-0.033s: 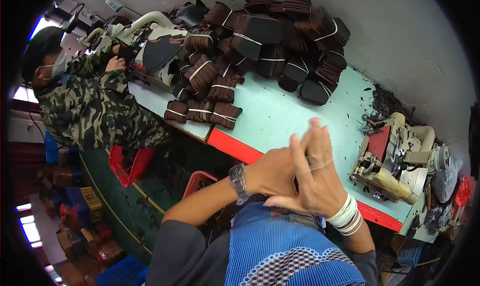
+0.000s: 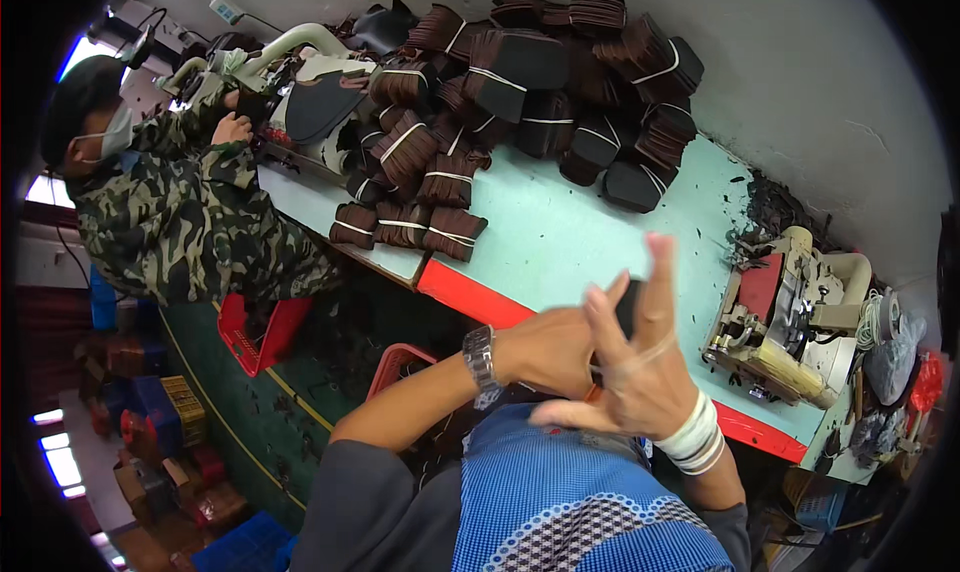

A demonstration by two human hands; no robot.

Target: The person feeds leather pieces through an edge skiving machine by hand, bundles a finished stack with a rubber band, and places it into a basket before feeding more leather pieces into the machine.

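My left hand (image 2: pixel 548 352), with a metal watch on its wrist, is bent inward in front of my apron. Its fingers are mostly hidden behind my right hand, closed on a dark stack of pieces (image 2: pixel 629 307) that shows between the right fingers. My right hand (image 2: pixel 640 377) is open, its fingers spread and slightly blurred. A thin pale rubber band (image 2: pixel 655 352) runs across those fingers. More white rubber bands (image 2: pixel 692 440) circle the right wrist. Both hands are above the table's red front edge (image 2: pixel 475 297).
Banded bundles of brown and black pieces (image 2: pixel 545 122) are heaped at the back of the pale table (image 2: pixel 540 222). A sewing-type machine (image 2: pixel 780 312) stands at right, dark scraps (image 2: pixel 780 207) behind it. At left a person in camouflage (image 2: pixel 180 202) works at another machine. Red baskets (image 2: pixel 262 337) stand below.
The fingers of my right hand have spread apart, with the rubber band across them. The dark stack now shows between them. My left hand has hardly moved.
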